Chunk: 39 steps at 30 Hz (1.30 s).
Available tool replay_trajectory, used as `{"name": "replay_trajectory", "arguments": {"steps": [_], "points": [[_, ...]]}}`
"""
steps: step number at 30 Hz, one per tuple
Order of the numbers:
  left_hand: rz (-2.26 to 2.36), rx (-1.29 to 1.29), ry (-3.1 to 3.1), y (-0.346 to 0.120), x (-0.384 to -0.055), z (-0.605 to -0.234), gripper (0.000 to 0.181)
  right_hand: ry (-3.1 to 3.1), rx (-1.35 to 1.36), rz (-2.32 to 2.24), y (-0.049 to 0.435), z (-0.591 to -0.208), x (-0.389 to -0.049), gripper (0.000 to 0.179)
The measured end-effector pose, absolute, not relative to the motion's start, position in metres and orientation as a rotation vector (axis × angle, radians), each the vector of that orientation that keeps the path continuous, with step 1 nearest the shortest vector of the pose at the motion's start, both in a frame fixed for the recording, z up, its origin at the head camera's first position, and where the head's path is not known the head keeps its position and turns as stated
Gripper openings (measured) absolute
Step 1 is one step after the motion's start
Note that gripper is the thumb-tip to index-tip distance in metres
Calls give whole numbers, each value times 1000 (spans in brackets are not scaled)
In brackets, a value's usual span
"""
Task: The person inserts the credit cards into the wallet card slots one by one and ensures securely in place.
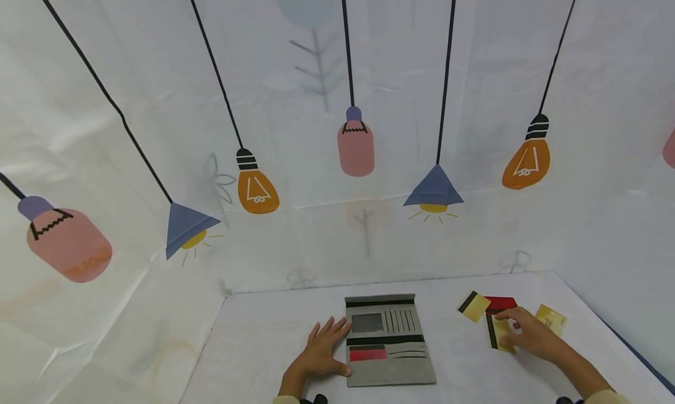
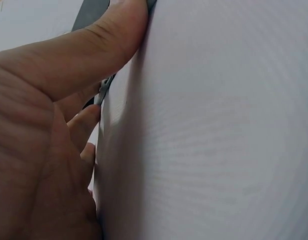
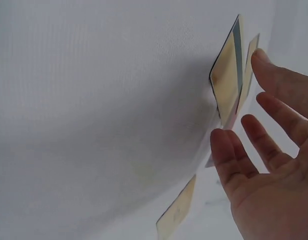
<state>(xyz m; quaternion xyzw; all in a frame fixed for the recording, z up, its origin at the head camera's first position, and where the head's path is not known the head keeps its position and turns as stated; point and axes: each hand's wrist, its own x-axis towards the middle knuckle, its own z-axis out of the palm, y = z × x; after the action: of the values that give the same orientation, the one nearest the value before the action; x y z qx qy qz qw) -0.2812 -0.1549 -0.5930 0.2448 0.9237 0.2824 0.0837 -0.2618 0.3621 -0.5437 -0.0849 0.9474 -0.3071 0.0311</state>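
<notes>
A grey wallet (image 1: 392, 370) lies unfolded on the white table, a red card (image 1: 367, 355) tucked in its lower left slot. My left hand (image 1: 321, 352) rests beside it with spread fingers, thumb and fingertips touching the left edge. To the right, my right hand (image 1: 535, 336) hovers over a yellow card with a black stripe (image 1: 498, 332). In the right wrist view its fingers (image 3: 266, 142) are parted and apart from the striped card. Around it lie a second striped yellow card (image 1: 474, 306), a red card (image 1: 501, 302) and a gold card (image 1: 551, 319), partly behind the hand.
White sheeting (image 1: 316, 240) printed with hanging lamps rises behind and beside the table (image 1: 263, 328). The table's right edge runs past the cards. A stretch of table separates wallet and cards.
</notes>
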Motion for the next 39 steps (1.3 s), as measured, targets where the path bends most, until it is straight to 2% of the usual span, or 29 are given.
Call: {"name": "replay_trajectory", "arguments": {"steps": [5,13,19,30,36,39], "points": [[851,757,2759,-156,-281,-594,105,2917,-251,-860,364,-549,-269,62],[863,722,2739,-155,-276,-599,105,2997,-333,-671,367,-565,-271,65],[884,720,2722,-156,-273,-601,103,2922,-271,-629,366,-564,-273,65],[839,747,2763,-156,-277,-599,104,2875,-204,-624,366,-556,-280,78],[863,748,2753,-156,-281,-598,105,2942,-213,-570,368,-554,-278,80],[863,737,2753,-156,-282,-597,104,3030,-210,-562,367,-555,-279,74]]}}
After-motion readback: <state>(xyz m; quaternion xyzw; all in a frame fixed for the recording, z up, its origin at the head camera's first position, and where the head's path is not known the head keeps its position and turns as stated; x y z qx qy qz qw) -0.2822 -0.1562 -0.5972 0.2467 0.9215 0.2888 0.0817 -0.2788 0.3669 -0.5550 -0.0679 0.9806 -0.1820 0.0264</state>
